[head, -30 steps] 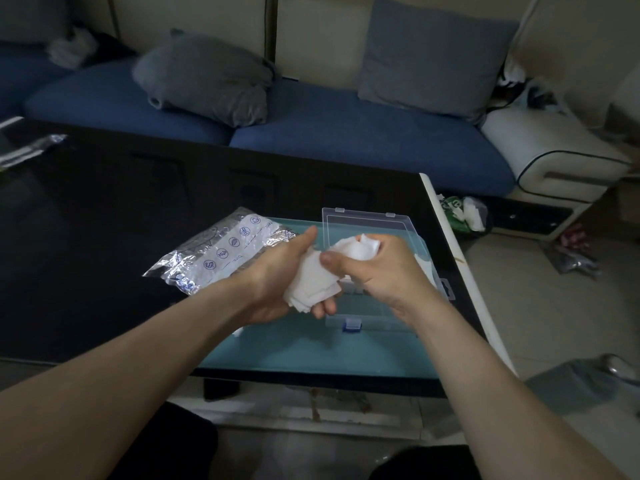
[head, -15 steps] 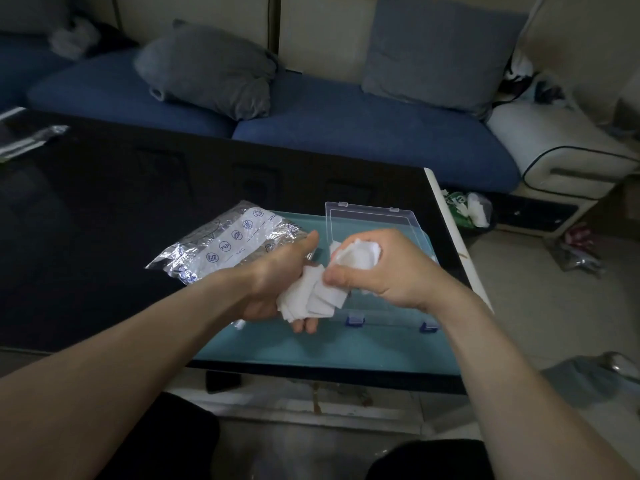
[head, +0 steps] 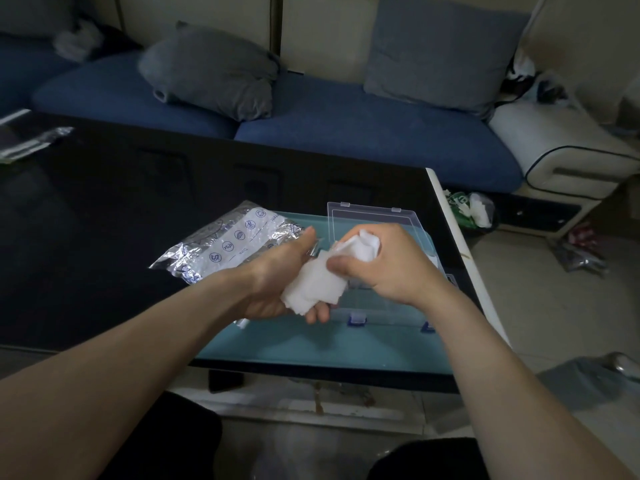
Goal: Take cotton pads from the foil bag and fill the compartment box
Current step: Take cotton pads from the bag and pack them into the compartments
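Mid-transfer: left hand (head: 277,282) cradles a stack of cotton pads (head: 311,285), right hand (head: 377,261) pinches off a few; next, seat them in the compartment box (head: 391,220) near the surface's right edge.

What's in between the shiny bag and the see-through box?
In the head view, the left hand with a stack of white cotton pads sits between the foil bag and the clear box. The right hand pinches more pads.

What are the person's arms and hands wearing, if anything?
Nothing shows on them. Both forearms are bare up to the bottom edge of the view, with no sleeves in sight. The left hand and right hand have no gloves, rings, watch or bracelet visible.
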`<move>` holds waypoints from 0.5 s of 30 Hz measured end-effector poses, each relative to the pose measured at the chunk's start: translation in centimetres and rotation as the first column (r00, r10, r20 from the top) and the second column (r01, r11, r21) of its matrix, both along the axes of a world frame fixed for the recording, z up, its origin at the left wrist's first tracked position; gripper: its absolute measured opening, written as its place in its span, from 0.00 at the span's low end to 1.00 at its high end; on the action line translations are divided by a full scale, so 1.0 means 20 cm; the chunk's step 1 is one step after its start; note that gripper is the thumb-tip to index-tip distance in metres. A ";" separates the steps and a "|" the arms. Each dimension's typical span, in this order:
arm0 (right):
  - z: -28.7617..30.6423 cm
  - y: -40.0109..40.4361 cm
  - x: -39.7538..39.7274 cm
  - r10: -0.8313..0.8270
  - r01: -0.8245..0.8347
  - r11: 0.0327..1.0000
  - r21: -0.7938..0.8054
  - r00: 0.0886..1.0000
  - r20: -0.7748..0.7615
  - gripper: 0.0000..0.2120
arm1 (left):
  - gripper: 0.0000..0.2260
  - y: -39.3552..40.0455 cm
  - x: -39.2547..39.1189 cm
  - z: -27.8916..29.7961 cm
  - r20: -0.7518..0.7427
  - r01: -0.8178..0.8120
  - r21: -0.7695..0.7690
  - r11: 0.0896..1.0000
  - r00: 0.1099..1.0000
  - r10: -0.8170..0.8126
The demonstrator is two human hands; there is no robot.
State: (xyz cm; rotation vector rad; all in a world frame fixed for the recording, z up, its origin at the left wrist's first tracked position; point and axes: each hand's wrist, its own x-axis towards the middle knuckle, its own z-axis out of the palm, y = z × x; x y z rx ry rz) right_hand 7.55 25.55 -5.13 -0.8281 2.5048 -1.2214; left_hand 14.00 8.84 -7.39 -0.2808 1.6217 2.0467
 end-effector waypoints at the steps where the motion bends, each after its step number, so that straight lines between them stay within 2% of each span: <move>1: 0.00 0.01 -0.01 -0.033 0.033 0.999 -0.007 0.999 -0.016 0.06 | 0.31 0.00 0.00 0.01 -0.015 -0.018 0.006 1.000 1.000 0.018; 4: 0.01 0.04 -0.03 -0.048 0.047 0.999 -0.025 0.999 -0.022 0.05 | 0.23 0.01 0.01 0.03 -0.055 -0.035 0.001 0.999 0.998 0.035; 7: 0.01 0.05 -0.03 0.002 -0.002 1.000 -0.023 1.000 0.017 0.04 | 0.21 0.02 0.02 0.04 -0.060 -0.039 -0.011 0.999 0.997 0.038; 12: 0.03 0.04 0.00 0.183 -0.167 0.979 -0.114 0.972 0.150 0.04 | 0.32 0.01 0.02 0.02 0.016 0.007 -0.033 0.999 1.000 -0.007; 15: 0.03 0.02 0.00 0.272 -0.252 0.959 -0.127 0.946 0.178 0.05 | 0.36 -0.01 0.02 0.01 0.065 0.058 0.034 0.998 0.996 -0.060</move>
